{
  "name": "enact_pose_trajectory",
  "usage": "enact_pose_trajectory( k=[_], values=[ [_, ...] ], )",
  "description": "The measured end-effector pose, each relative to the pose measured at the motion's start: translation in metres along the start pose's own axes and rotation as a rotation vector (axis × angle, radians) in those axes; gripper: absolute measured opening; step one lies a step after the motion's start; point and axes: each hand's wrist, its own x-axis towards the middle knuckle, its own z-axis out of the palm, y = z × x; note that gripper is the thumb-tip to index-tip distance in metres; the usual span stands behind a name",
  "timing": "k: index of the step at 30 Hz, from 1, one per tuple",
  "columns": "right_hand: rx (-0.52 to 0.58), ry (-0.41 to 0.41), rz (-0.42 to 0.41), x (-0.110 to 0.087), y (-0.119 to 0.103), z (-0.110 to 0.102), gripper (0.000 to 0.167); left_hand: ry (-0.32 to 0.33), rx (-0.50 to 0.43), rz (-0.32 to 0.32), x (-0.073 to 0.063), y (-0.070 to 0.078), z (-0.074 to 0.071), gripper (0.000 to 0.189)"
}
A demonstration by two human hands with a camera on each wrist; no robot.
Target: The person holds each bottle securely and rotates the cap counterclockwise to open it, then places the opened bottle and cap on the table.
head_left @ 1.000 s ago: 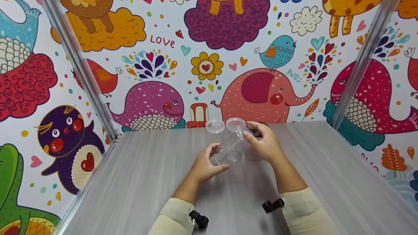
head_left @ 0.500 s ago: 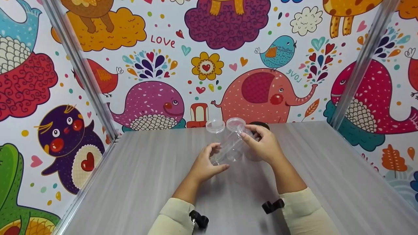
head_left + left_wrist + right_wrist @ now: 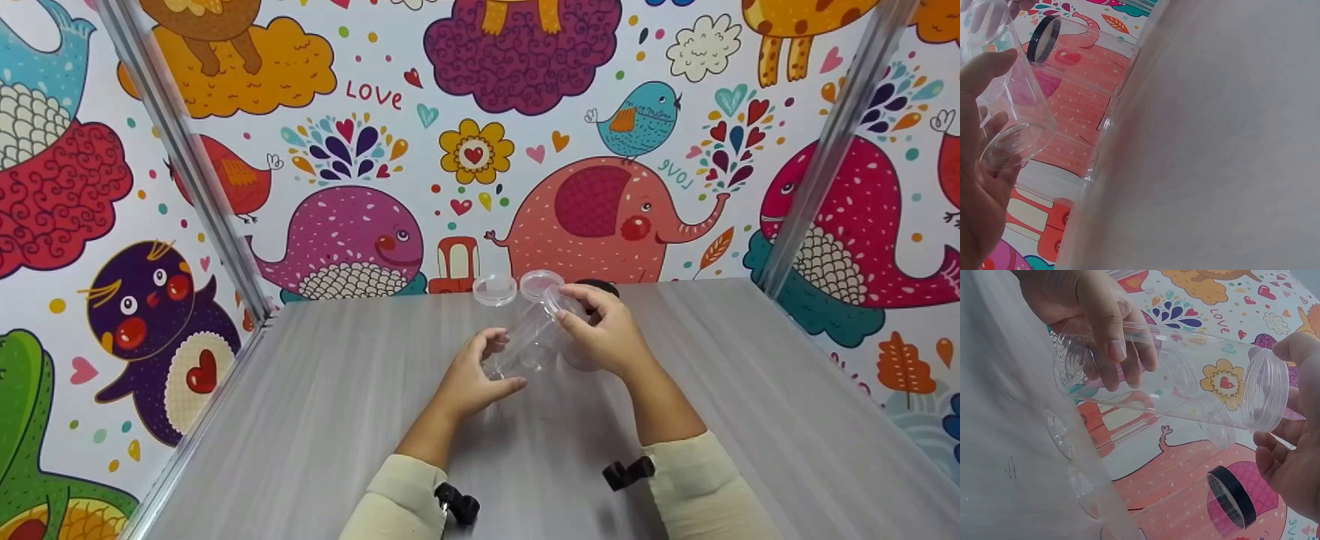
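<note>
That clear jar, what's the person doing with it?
Someone is holding the clear jar tilted in the air above the table. The left hand grips its bottom end, and the right hand holds the ridged mouth end. No black lid is on that jar. Behind the hands stand three more clear jars, and the one farthest right, partly hidden by the right hand, wears a black lid.
</note>
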Motion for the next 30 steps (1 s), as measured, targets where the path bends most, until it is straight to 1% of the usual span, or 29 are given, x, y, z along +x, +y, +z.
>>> enact_pose_trajectory(
  k=[8,11,18,22,28,30],
  values=[
    [0.0,-0.005,-0.003,-0.0005,-0.0014,-0.0004,0.043,-0.01,-0.012,0.002,0.0007,-0.0012,-0.001,0.086],
    [0.019,-0.013,-0.007,-0.0001,-0.001,-0.0007,0.043,-0.008,-0.023,0.005,0.0007,-0.0015,-0.0012,0.086],
    [0.063,-0.012,-0.028,0.0015,0.0009,-0.0014,0.042,-0.002,-0.015,-0.015,-0.0003,-0.0001,-0.0011,0.085],
    [0.041,-0.001,-0.018,0.0023,0.0009,-0.002,0.046,-0.002,-0.006,-0.013,-0.0003,0.0004,-0.0014,0.084],
    [-0.056,-0.013,0.051,0.0021,-0.0016,-0.0009,0.062,-0.013,-0.009,-0.017,-0.0009,0.0011,-0.0014,0.084],
    [-0.071,-0.016,0.072,0.0017,-0.0021,-0.0002,0.065,-0.013,-0.012,-0.026,-0.0016,0.0028,-0.0017,0.085]
  ],
)
